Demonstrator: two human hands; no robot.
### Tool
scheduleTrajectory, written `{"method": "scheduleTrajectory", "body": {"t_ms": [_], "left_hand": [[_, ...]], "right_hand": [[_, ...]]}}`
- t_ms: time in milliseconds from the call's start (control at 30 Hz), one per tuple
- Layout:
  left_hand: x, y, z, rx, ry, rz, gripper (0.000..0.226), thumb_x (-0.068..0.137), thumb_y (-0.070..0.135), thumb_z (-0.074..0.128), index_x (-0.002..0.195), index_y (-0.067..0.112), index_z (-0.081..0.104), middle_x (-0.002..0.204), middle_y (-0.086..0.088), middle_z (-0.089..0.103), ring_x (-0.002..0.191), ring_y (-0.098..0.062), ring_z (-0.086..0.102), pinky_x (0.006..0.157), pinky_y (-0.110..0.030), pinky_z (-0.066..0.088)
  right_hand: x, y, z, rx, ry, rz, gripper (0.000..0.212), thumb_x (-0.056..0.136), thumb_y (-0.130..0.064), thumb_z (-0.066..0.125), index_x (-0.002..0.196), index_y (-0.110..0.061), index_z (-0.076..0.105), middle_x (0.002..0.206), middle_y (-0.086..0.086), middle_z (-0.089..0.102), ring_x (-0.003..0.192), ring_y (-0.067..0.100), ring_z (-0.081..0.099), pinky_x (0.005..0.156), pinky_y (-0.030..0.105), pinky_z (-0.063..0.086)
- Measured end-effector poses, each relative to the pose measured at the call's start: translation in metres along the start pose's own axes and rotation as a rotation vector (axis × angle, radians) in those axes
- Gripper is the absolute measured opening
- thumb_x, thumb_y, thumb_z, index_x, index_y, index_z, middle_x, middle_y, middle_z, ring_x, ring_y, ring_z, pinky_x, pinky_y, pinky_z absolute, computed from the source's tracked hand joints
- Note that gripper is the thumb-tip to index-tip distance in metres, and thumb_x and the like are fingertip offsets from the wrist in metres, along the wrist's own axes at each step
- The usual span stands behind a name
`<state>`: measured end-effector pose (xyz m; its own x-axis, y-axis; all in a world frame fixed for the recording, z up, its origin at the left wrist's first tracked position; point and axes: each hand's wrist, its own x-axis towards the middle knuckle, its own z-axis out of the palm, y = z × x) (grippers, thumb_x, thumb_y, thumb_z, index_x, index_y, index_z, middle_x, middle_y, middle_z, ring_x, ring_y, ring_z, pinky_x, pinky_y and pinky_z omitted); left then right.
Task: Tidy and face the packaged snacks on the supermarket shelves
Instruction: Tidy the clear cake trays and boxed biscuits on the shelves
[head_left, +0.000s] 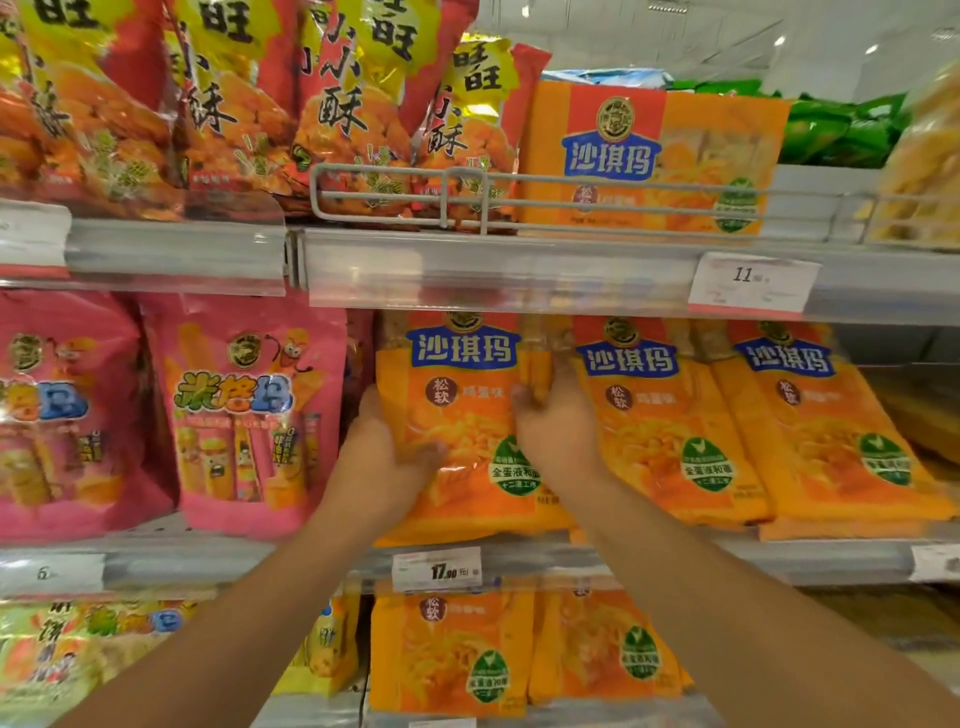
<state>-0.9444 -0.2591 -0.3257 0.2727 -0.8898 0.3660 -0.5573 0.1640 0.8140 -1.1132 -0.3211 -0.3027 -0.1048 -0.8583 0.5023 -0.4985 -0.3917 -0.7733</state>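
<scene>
Gripping orange snack pack (457, 431), hands (384, 457)

Glossy plastic snack bags (457, 426); grey metal wire guard (467, 200); clear shiny plastic strip (493, 273); matt paper price tag (753, 283).

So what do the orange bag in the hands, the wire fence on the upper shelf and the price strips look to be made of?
Orange bag, held by the left hand and right hand: likely glossy printed plastic film, given its sheen and creases. Wire fence: looks like metal rod with a pale grey coating. Price strips: apparently clear plastic, since they show glare and paper tags behind.
</scene>
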Motion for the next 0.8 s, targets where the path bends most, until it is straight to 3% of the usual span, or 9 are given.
{"method": "scheduleTrajectory", "body": {"t_ms": [67, 133, 200, 233, 333, 400, 500, 700, 800], "left_hand": [[-0.001, -0.002, 0.003, 0.036, -0.003, 0.004, 0.06, 0.084, 0.03, 0.074, 0.131, 0.022, 0.036, 0.115, -0.001, 0.06, 0.105, -0.021, 0.06, 0.08, -0.032, 0.051], [-0.006, -0.003, 0.004, 0.077, -0.009, -0.004, 0.077, 0.084, 0.037, 0.073, 0.144, 0.017, 0.028, 0.129, -0.009, 0.054, 0.117, -0.027, 0.056, 0.096, -0.044, 0.049], [-0.02, -0.005, 0.004, 0.139, -0.026, -0.006, 0.105, 0.077, 0.061, 0.068, 0.153, 0.019, 0.008, 0.147, -0.013, 0.037, 0.131, -0.03, 0.043, 0.106, -0.042, 0.041], [-0.029, -0.006, 0.004, 0.186, -0.034, 0.019, 0.118, 0.068, 0.077, 0.061, 0.154, 0.023, 0.0, 0.153, -0.012, 0.026, 0.136, -0.03, 0.035, 0.106, -0.041, 0.038], [-0.043, -0.012, 0.008, 0.316, -0.034, 0.111, 0.125, 0.054, 0.096, 0.043, 0.15, 0.034, -0.006, 0.158, -0.01, 0.011, 0.142, -0.032, 0.023, 0.107, -0.047, 0.037], [-0.037, -0.014, 0.01, 0.342, -0.03, 0.099, 0.121, 0.059, 0.089, 0.05, 0.151, 0.033, -0.004, 0.159, -0.01, 0.007, 0.144, -0.034, 0.02, 0.108, -0.048, 0.037], [-0.027, -0.012, 0.013, 0.386, -0.032, 0.096, 0.116, 0.069, 0.076, 0.061, 0.154, 0.024, 0.001, 0.158, -0.014, 0.008, 0.142, -0.037, 0.025, 0.106, -0.047, 0.039], [-0.034, -0.023, 0.015, 0.416, -0.03, 0.13, 0.11, 0.074, 0.071, 0.061, 0.154, 0.025, 0.001, 0.159, -0.013, 0.008, 0.142, -0.036, 0.026, 0.103, -0.048, 0.043], [-0.039, -0.024, 0.015, 0.391, -0.041, 0.143, 0.11, 0.076, 0.068, 0.063, 0.154, 0.024, -0.001, 0.16, -0.011, 0.006, 0.144, -0.034, 0.023, 0.106, -0.045, 0.039]], "right_hand": [[-0.009, 0.003, -0.001, -0.095, -0.01, -0.103, 0.059, 0.095, -0.019, 0.056, 0.148, -0.015, 0.031, 0.13, 0.006, 0.055, 0.095, 0.02, 0.06, 0.07, 0.017, 0.039], [-0.021, 0.005, -0.004, -0.184, -0.077, -0.18, 0.056, 0.097, -0.021, 0.052, 0.149, -0.018, 0.03, 0.158, 0.006, 0.023, 0.128, 0.022, 0.047, 0.088, 0.013, 0.037], [-0.041, 0.013, -0.009, -0.291, -0.184, -0.248, 0.054, 0.098, -0.033, 0.047, 0.149, -0.026, 0.03, 0.162, 0.002, 0.002, 0.147, 0.024, 0.013, 0.114, 0.028, 0.027], [-0.054, 0.018, -0.012, -0.348, -0.258, -0.281, 0.054, 0.098, -0.043, 0.041, 0.149, -0.031, 0.027, 0.162, -0.001, -0.005, 0.149, 0.024, -0.003, 0.119, 0.035, 0.017], [-0.086, 0.034, -0.023, -0.572, -0.401, -0.358, 0.068, 0.092, -0.065, 0.01, 0.153, -0.035, 0.007, 0.158, -0.005, -0.025, 0.141, 0.023, -0.033, 0.116, 0.039, -0.001], [-0.09, 0.037, -0.023, -0.731, -0.412, -0.409, 0.068, 0.094, -0.062, 0.003, 0.154, -0.029, -0.001, 0.158, 0.004, -0.025, 0.139, 0.029, -0.035, 0.119, 0.045, -0.002], [-0.082, 0.031, -0.015, -0.858, -0.414, -0.406, 0.064, 0.099, -0.053, 0.01, 0.154, -0.023, -0.006, 0.159, 0.011, -0.021, 0.139, 0.037, -0.034, 0.119, 0.05, -0.003], [-0.087, 0.032, -0.017, -0.884, -0.381, -0.425, 0.062, 0.102, -0.047, 0.023, 0.155, -0.021, 0.006, 0.161, 0.014, -0.008, 0.145, 0.039, -0.017, 0.12, 0.05, 0.004], [-0.093, 0.031, -0.018, -0.89, -0.393, -0.412, 0.065, 0.101, -0.051, 0.024, 0.155, -0.022, 0.001, 0.161, 0.013, -0.012, 0.144, 0.039, -0.02, 0.12, 0.05, 0.004]]}}
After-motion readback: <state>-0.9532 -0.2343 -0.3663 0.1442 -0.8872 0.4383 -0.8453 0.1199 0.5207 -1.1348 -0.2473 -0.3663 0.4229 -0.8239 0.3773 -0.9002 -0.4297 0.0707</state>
